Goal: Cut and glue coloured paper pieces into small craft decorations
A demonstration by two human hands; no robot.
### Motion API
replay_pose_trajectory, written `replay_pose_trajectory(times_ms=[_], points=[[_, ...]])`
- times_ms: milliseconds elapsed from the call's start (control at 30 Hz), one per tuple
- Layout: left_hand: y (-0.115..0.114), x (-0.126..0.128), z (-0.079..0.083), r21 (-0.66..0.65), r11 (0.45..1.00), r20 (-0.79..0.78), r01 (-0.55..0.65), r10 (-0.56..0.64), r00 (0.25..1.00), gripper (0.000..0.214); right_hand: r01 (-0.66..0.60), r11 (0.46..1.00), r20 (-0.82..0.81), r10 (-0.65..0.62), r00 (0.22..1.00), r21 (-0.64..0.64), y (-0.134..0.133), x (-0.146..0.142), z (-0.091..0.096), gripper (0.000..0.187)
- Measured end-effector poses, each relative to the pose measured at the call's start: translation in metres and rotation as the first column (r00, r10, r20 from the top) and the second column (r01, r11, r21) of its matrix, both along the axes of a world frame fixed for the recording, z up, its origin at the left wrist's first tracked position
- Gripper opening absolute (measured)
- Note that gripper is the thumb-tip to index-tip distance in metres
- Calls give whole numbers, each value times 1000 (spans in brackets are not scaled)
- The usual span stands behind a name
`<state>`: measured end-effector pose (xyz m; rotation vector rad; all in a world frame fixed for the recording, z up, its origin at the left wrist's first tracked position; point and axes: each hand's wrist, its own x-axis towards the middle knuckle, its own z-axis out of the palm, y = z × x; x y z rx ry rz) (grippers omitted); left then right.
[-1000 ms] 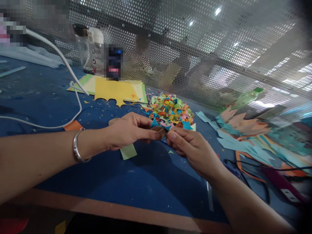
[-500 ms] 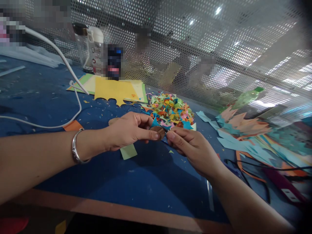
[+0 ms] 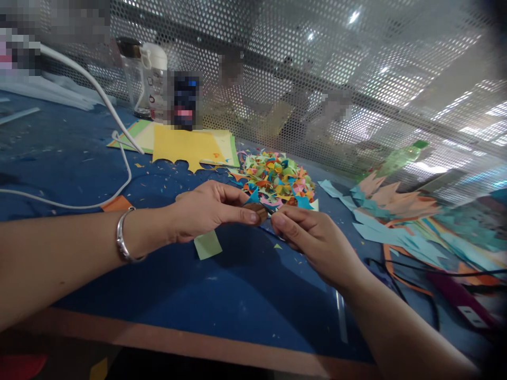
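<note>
Between the thumb and fingers of my left hand is a small brown piece of paper. My right hand is closed in a pinch just to the right of that paper. A thin dark tip shows between the two hands, but what the right fingers hold is mostly hidden. Right behind my hands lies a heap of colourful paper scraps. A pale green piece of paper rests on the blue table below my left hand, and an orange piece lies near the wrist.
Yellow and green paper sheets lie at the back, near two bottles and a propped-up phone. A white cable crosses the left side. Cut paper strips, a purple power strip and a green-capped bottle are at right.
My hands stay in nearly the same place. The brown paper in my left fingers has turned slightly, and less of it shows.
</note>
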<state>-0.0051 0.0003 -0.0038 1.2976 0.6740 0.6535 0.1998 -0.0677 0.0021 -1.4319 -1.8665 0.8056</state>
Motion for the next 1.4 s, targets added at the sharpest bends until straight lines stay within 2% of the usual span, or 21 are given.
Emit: replay_pose_trajectory(times_ms=[400,767,1067,1400], points=[[1,0,1,-28,999,26,33,-33,999,7,-5,1000,47,4,999,22,0,0,1,46],[0,-1,1,7,1000,-8,3,-3,1000,11,11,996,110,-22,994,92,-1,-1,4,48],[-1,2,4,-44,998,55,48,-45,997,6,4,998,104,-11,994,67,-1,0,3,50],[-1,1,3,-30,999,24,33,-33,999,11,-14,998,67,9,998,62,1,1,0,47]])
